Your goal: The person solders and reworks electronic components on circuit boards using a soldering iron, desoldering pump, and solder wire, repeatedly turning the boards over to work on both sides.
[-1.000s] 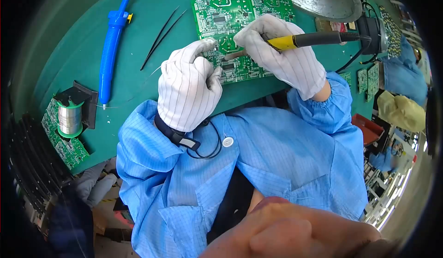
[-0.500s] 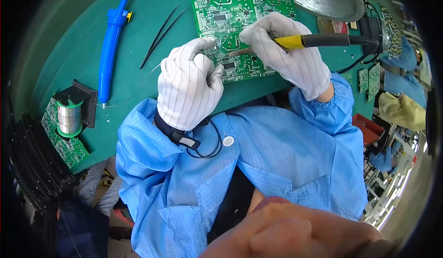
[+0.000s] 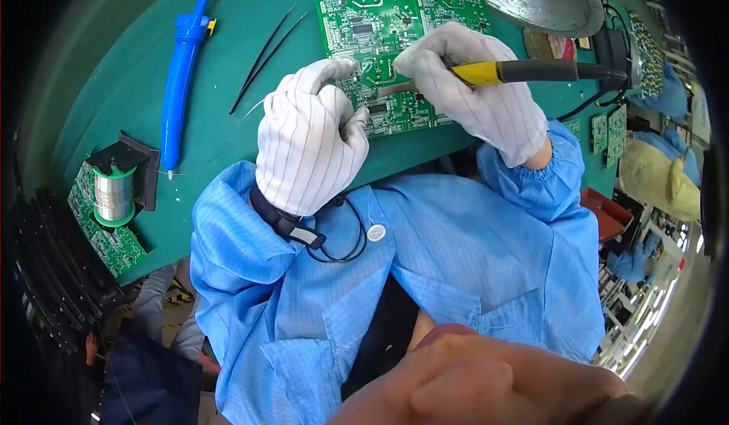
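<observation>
Both my hands wear white striped gloves and work over a green circuit board panel [image 3: 372,41]. My right hand [image 3: 486,98] is closed round the yellow and black handle of a soldering iron [image 3: 531,71]. The iron's tip points left, down at the lower half of the panel. My left hand [image 3: 307,140] is curled at the panel's left edge, index finger and thumb on either side of a gap. A thin solder wire [image 3: 254,111] runs into the back of this glove; its end at the fingers is hard to make out.
Black tweezers [image 3: 262,64] and a blue desoldering pump [image 3: 181,91] lie left of the panel. A solder spool [image 3: 114,195] on a black stand is further left, beside another board [image 3: 114,250]. A metal dish [image 3: 531,0] and black cables stand at upper right. Other people sit at far right.
My left hand has shifted very slightly left. The iron and my right hand have barely moved. At lower left, a person in dark clothing has moved.
</observation>
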Tool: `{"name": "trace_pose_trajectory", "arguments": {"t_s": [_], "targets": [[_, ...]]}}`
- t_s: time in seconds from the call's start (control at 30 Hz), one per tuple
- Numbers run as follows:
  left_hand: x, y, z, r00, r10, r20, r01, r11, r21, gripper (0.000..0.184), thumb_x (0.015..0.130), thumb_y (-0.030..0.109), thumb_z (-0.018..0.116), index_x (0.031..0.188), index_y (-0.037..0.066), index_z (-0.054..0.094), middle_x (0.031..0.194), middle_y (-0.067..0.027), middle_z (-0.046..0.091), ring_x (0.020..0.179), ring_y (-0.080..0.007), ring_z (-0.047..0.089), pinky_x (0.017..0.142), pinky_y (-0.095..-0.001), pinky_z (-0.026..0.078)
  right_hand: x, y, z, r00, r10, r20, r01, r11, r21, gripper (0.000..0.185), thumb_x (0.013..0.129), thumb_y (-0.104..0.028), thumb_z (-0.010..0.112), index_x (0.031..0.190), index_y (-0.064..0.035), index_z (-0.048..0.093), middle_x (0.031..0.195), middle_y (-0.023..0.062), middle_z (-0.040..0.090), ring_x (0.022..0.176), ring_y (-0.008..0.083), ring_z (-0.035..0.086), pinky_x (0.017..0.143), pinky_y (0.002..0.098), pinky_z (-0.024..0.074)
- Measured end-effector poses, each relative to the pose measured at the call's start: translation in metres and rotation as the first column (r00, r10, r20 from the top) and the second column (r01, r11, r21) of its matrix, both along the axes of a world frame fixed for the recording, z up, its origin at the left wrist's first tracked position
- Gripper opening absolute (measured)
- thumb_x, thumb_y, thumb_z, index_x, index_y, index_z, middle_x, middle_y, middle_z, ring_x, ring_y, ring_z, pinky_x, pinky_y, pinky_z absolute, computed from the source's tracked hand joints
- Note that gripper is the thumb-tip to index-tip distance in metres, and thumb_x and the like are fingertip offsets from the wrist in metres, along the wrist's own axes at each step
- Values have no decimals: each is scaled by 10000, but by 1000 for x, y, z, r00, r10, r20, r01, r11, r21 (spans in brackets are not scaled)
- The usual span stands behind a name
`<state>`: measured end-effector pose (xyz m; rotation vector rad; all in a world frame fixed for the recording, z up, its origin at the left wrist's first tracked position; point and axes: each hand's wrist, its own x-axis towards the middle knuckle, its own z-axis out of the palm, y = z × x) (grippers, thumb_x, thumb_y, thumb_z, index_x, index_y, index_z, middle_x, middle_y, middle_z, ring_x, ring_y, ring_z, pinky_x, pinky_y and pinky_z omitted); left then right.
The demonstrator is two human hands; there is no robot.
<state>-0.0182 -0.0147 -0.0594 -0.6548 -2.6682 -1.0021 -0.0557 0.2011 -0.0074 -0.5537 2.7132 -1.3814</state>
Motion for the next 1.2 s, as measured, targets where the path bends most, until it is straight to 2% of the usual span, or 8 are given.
{"name": "trace_pose_trajectory", "arguments": {"t_s": [0.1,0.37,0.67,0.77,1.07,1.13,1.17,1.2], "targets": [[0,1,-1,1000,6,-10,-6,1000,-2,255,730,72,778,808,90,536,1212,-68,657,1047,-291,635,909,-404,479,0,2,4,992,-46,118,48,999,-9,216,932,-242,707,880,-38,659,714,98,669,603,225,658,566,357,511],[-1,2,-1,1000,1,-16,-1,1000,-13,251,735,69,772,822,85,537,1206,-68,654,1043,-293,634,898,-409,480,-2,-1,-10,999,-6,-36,6,1000,-2,220,927,-246,713,876,-37,661,722,104,669,610,235,657,573,368,514],[-1,2,1,1000,8,-4,-9,1000,-16,248,726,56,766,815,83,536,1201,-70,660,1046,-298,630,902,-407,484,-4,2,-7,994,58,-89,-58,998,5,207,921,-236,706,862,-42,663,730,111,665,624,248,655,582,374,510],[-1,2,1,1000,7,-13,-7,1000,-10,250,723,55,768,808,83,534,1205,-70,660,1050,-299,632,909,-412,483,-2,2,4,997,9,73,-10,1000,27,203,920,-229,703,849,-44,660,749,107,676,631,251,654,597,373,517],[-2,4,9,1000,16,17,-16,1000,8,215,697,-14,764,749,66,571,1176,-117,709,1072,-310,672,908,-446,520,7,14,26,999,21,30,-23,997,70,90,934,-147,671,914,-62,696,816,87,707,701,249,679,641,343,536],[-4,3,9,998,37,49,-40,998,52,201,712,0,762,749,53,571,1149,-137,715,1023,-320,688,844,-456,542,14,29,33,998,-15,-58,17,999,50,78,941,-127,654,938,-61,696,831,82,710,701,235,679,645,327,536],[-2,0,6,998,56,30,-57,997,57,195,734,30,769,813,77,597,1204,-117,705,1053,-337,684,892,-451,515,21,39,36,990,-33,-137,37,999,23,76,948,-106,636,962,-60,696,846,78,713,702,221,678,649,312,535],[-3,-3,8,998,58,-30,-58,998,14,184,766,40,781,839,83,618,1159,-120,714,1030,-328,689,874,-439,525,33,56,38,984,-163,-76,159,985,-64,98,947,-85,622,993,-36,693,884,61,726,719,164,671,648,283,518]]}}
